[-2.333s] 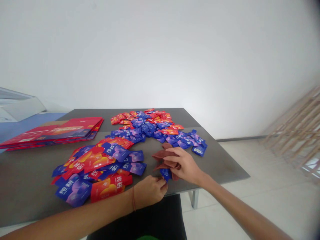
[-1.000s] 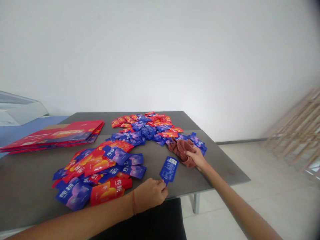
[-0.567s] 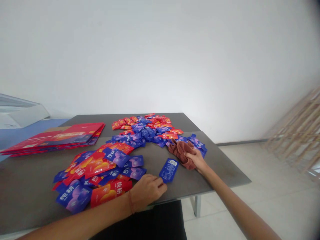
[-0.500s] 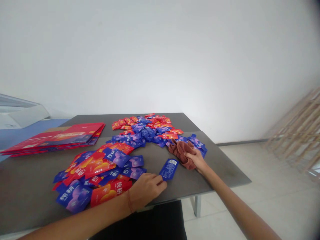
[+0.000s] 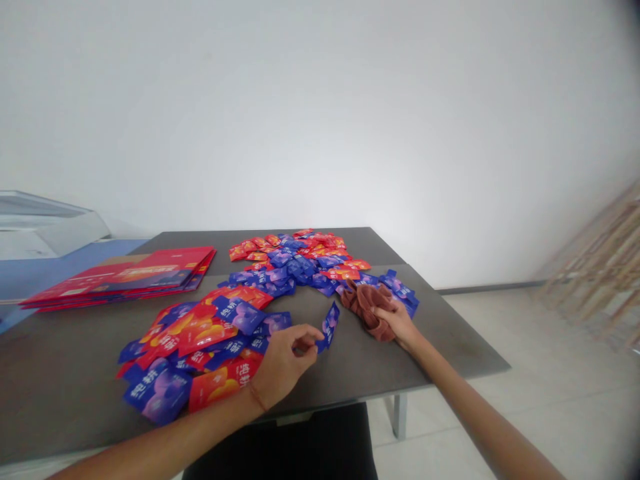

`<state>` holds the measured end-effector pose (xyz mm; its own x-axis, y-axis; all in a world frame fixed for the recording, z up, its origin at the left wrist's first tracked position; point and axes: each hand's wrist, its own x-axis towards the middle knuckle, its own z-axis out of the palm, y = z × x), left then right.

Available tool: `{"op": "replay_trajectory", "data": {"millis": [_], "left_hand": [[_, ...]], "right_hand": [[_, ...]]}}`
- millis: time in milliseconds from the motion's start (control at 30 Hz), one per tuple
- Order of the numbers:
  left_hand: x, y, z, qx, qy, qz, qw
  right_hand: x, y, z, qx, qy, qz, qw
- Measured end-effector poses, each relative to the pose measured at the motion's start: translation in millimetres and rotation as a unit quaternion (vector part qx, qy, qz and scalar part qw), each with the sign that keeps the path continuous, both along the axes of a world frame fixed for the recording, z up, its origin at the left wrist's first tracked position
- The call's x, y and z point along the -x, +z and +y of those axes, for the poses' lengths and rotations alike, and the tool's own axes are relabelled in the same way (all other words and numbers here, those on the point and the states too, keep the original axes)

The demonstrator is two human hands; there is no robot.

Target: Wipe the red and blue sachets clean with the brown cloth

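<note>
My left hand [image 5: 283,363] pinches a small blue packet [image 5: 327,327] by its lower end and holds it tilted up on edge above the dark grey table [image 5: 450,340]. My right hand [image 5: 397,320] rests closed on a crumpled brown cloth [image 5: 367,303] just right of the packet. A pile of larger red and blue packets [image 5: 195,340] lies directly left of my left hand. A second heap of small red and blue packets [image 5: 305,260] spreads behind the cloth.
A flat stack of red printed cartons [image 5: 125,273] lies at the table's far left. A white machine [image 5: 45,223] stands on a blue surface beyond it. Wooden frames [image 5: 600,260] lean at the right, past the table's edge and the tiled floor.
My left hand has lifted the blue packet off the table and turned it up on edge. My right hand earlier carried the brown cloth away from the packet and has stayed on it.
</note>
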<state>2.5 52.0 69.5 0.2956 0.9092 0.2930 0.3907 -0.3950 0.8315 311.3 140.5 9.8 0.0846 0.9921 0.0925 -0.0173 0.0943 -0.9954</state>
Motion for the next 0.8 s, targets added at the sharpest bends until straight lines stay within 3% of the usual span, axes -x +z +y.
{"op": "replay_trajectory", "data": {"millis": [267,467,533,633,700,800], "left_hand": [[2,-33.6,-7,0.029,-0.044,0.095,0.994],[0,-23.3,-10,-0.012,-0.087,0.209,0.974],[1,-17.9,-13,-0.065,-0.104,0.298,0.947],[4,-16.5,-21,-0.208,-0.150,0.471,0.844],[5,-20.8,-25,-0.285,-0.170,0.515,0.790],[5,-31.2,-28,-0.330,-0.172,0.490,0.788]], "right_hand": [[-1,-2.2,-1,-0.009,-0.007,-0.010,1.000],[1,-1.5,-1,-0.021,-0.011,-0.040,0.999],[1,-1.5,-1,-0.027,-0.012,-0.054,0.998],[4,-2.5,-2,-0.039,-0.018,-0.077,0.996],[8,-3.6,-3,-0.048,-0.028,-0.094,0.994],[14,-5.0,-6,-0.072,-0.045,-0.121,0.989]]}}
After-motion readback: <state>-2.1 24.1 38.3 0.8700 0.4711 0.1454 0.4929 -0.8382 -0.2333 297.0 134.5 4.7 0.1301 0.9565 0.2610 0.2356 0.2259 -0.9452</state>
